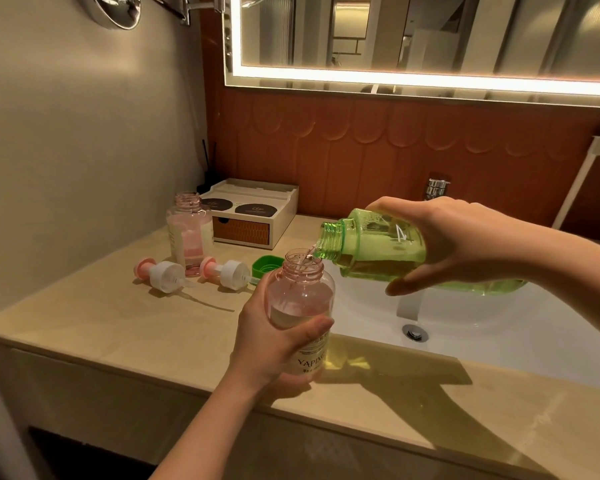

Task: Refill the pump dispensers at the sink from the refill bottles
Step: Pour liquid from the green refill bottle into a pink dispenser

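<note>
My left hand (274,344) grips an open pink dispenser bottle (300,296) upright at the sink's front-left edge. My right hand (454,240) holds a green refill bottle (371,247) tipped on its side, its neck over the pink bottle's mouth. A thin stream runs from it into the pink bottle, which is partly filled. A second open pink bottle (189,232) stands on the counter to the left. Two pump heads (161,271) (227,270) lie in front of it. The green cap (265,266) lies beside them.
The beige counter (118,323) holds a white amenity box (253,216) with a small drawer against the back wall. The white sink basin (482,327) with its drain lies to the right, a chrome tap (437,187) behind it. A lit mirror hangs above.
</note>
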`<state>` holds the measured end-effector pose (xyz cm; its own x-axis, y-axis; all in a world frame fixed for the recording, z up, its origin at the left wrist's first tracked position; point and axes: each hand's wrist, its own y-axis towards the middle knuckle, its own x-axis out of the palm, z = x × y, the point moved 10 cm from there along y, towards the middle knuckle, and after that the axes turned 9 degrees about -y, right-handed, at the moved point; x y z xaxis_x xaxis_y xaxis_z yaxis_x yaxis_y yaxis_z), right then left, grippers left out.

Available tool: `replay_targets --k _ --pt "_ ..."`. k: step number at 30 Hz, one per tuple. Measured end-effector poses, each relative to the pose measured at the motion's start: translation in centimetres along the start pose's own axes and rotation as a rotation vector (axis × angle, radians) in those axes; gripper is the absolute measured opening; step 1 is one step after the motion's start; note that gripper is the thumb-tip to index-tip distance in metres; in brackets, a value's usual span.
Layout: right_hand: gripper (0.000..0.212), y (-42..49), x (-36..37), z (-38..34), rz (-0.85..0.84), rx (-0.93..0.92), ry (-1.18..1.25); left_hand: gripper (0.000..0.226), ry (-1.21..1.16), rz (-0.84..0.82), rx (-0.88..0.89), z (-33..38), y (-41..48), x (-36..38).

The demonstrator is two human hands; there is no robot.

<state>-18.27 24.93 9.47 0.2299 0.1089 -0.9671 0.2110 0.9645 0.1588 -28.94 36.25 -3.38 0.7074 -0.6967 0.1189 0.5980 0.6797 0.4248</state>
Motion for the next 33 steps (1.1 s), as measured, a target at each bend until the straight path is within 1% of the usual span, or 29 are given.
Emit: replay_targets --k 6,12,28,33 --pt "0.096 0.12 -0.09 -0.05 -0.004 0.004 -0.037 0.073 -0.011 0.006 -0.011 0.04 -0.10 -0.03" --pt "0.099 0.16 -0.25 0.00 0.001 0.007 -0.057 0.077 -0.008 0.003 -0.017 0.05 -0.07 0.06" --pt "0.095 0.10 -0.81 -0.10 0.014 0.007 -0.078 0.080 0.012 0.005 -0.012 0.00 -0.09 -0.01" --pt "0.094 0.06 -1.02 -0.16 0.013 0.011 -0.075 0.076 0.004 0.003 -0.003 0.14 -0.06 0.03"
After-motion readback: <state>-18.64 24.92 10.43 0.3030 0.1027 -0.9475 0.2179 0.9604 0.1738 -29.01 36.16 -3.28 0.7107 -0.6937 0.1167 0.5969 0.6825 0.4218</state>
